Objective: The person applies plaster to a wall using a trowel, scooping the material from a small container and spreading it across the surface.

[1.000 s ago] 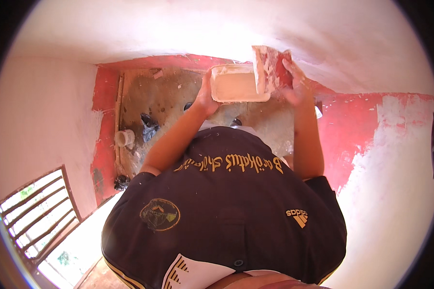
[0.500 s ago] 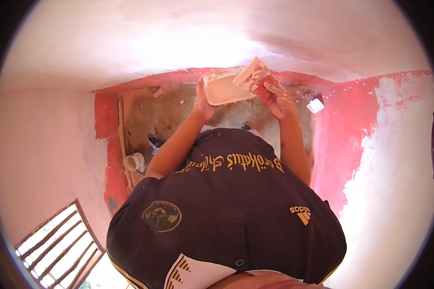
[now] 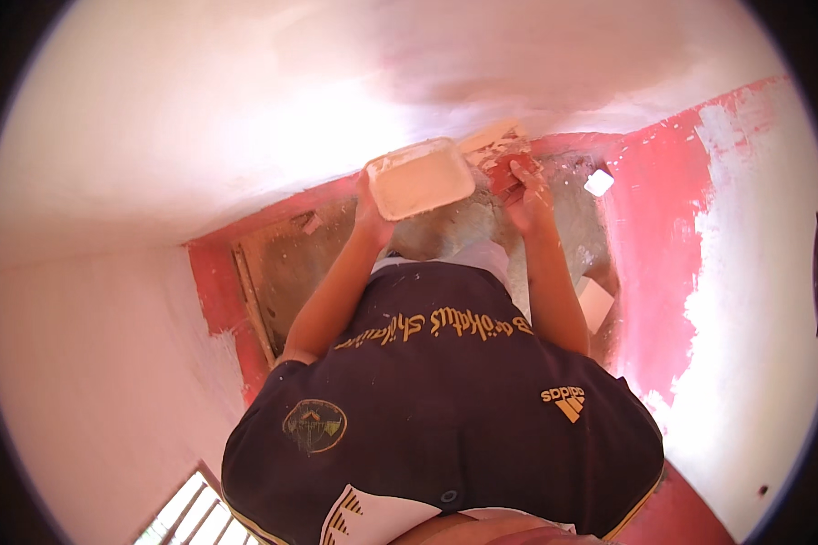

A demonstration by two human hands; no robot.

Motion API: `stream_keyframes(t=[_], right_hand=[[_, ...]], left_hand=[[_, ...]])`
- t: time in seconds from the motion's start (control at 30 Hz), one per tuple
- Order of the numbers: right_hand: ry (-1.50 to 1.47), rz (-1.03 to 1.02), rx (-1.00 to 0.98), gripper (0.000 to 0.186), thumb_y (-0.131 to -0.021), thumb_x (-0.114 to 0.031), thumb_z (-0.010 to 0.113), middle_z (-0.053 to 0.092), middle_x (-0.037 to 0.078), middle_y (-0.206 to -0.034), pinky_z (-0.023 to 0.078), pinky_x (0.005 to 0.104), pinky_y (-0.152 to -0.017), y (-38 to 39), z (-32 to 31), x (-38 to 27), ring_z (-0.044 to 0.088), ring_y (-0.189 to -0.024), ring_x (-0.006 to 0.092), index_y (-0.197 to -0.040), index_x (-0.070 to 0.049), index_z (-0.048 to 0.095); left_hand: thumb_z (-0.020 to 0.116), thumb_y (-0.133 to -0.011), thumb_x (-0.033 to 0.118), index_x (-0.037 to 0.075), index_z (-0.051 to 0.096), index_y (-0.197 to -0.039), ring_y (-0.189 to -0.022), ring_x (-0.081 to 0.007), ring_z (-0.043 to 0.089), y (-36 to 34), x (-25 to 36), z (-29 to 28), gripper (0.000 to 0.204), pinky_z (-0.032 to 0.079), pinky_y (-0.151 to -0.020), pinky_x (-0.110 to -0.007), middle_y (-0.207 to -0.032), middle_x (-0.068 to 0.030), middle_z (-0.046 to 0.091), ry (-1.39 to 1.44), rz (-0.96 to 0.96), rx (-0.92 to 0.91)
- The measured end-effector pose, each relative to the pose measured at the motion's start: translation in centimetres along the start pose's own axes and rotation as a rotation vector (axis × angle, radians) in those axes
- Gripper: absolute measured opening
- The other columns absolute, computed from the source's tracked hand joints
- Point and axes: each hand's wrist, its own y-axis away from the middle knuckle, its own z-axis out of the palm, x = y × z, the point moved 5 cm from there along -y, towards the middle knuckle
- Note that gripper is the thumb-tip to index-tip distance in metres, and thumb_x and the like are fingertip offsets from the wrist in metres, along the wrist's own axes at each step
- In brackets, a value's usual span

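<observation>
My left hand (image 3: 370,214) is closed around the left side of a shallow rectangular tub (image 3: 395,162), held up in front of me. Cream-coloured paint (image 3: 423,184) lies inside it. In my right hand (image 3: 530,205) is a wide flat paintbrush (image 3: 509,171) with a red handle, smeared with pale paint. Its light bristle end points up and left, behind the tub's right edge and toward the pale wall (image 3: 336,100). Whether the bristles touch the wall or the tub, I cannot tell. Specks of paint dot my right hand and wrist.
A red band (image 3: 218,286) runs along the wall bottoms. The right wall (image 3: 668,182) is red with patchy white. On the floor are a small white piece (image 3: 599,183), a pale block (image 3: 594,304) and a wooden strip (image 3: 254,300). A barred window (image 3: 191,513) shows lower left.
The tub has shifted slightly left and down in view. The brush has come off the tub's opening to its right side. My view has turned; a white bucket at left is out of sight.
</observation>
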Motion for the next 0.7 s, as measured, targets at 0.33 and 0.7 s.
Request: stream_keyframes(t=[0.33, 0.7], right_hand=[[-0.049, -0.309, 0.53, 0.024, -0.098, -0.012, 0.062, 0.068, 0.011, -0.111, 0.06, 0.0448, -0.08, -9.7, -11.7, 2.1, 0.069, -0.097, 0.0285, -0.121, -0.008, 0.057], [0.954, -0.645, 0.988, 0.043, -0.105, -0.025, 0.046, 0.069, 0.025, -0.115, 0.055, 0.043, -0.087, -20.6, -3.2, 12.0, 0.067, -0.101, 0.0413, -0.139, -0.002, 0.057]], left_hand=[[0.043, -0.103, 0.053, 0.013, 0.049, -0.141, -0.123, -0.0221, 0.06, 4.8, 6.1, -8.2, 0.056, 0.052, -0.102, -0.039, -0.135, -0.0036, 0.059, -0.713, 0.543, 0.133], [0.042, -0.104, 0.049, 0.008, 0.047, -0.142, -0.126, -0.0217, 0.055, 10.2, 10.0, -7.3, 0.057, 0.05, -0.102, -0.04, -0.136, -0.0073, 0.055, -0.193, 0.327, 0.243]])
